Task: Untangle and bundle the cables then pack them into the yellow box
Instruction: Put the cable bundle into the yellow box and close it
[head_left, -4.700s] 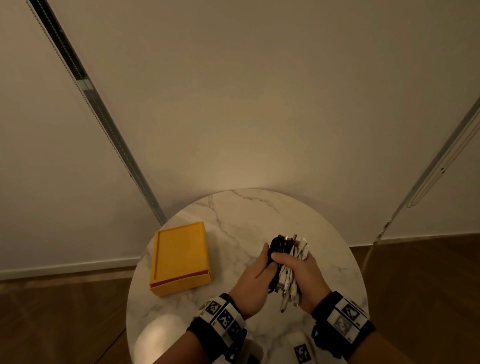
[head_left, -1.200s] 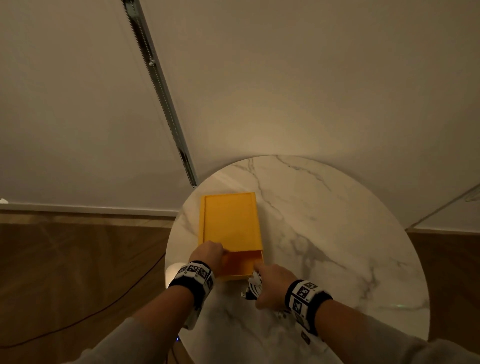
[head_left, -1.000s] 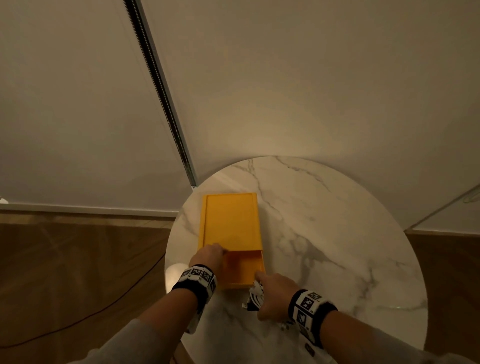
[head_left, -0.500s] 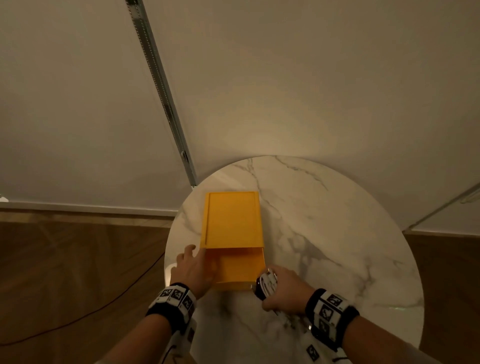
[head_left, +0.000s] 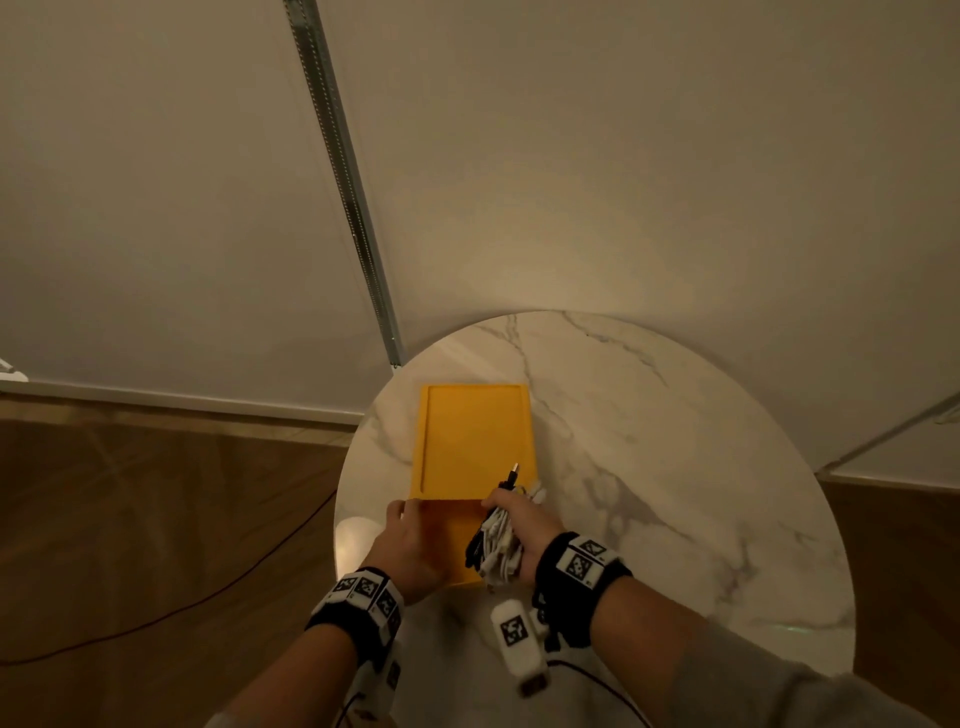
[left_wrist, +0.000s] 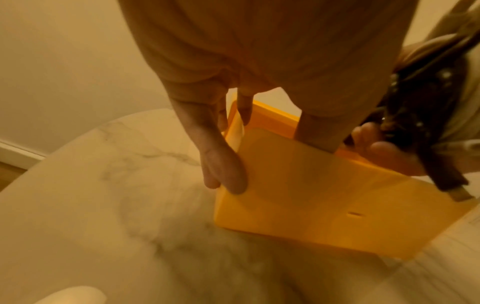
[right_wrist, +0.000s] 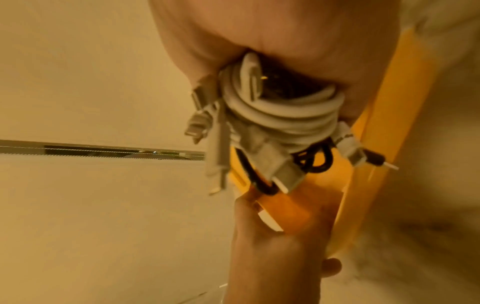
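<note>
The yellow box (head_left: 475, 441) lay on the left part of the round marble table (head_left: 649, 467), its long side running away from the person, with its sliding lid (head_left: 475, 436) pushed toward the far end so that the near part of the tray (head_left: 449, 540) stood open. Over that open near end, at its right side, was the cable bundle (head_left: 493, 543), a wad of white and black cables wound together; in the right wrist view the white coils (right_wrist: 280, 111) wrapped around a dark core, and several plugs (right_wrist: 281, 172) hung loose beneath them above the orange interior. One black cable end with a metal plug (head_left: 513, 475) stuck up past the fingers, over the lid. The right hand (head_left: 519, 535) was clenched around this bundle, fingers and thumb wrapped about it. The left hand (head_left: 410, 545) gripped the box at its near left corner: the left wrist view showed fingers (left_wrist: 223, 170) pressed along the outer left wall, while the thumb (left_wrist: 318, 133) reached over the lid's near edge. Both wrists wore black bands with square printed markers (head_left: 579, 564). Beyond the table stood a pale wall with a metal rail (head_left: 343, 182) running down it, and a dark cord (head_left: 156, 613) trailed across the wooden floor at the left.
</note>
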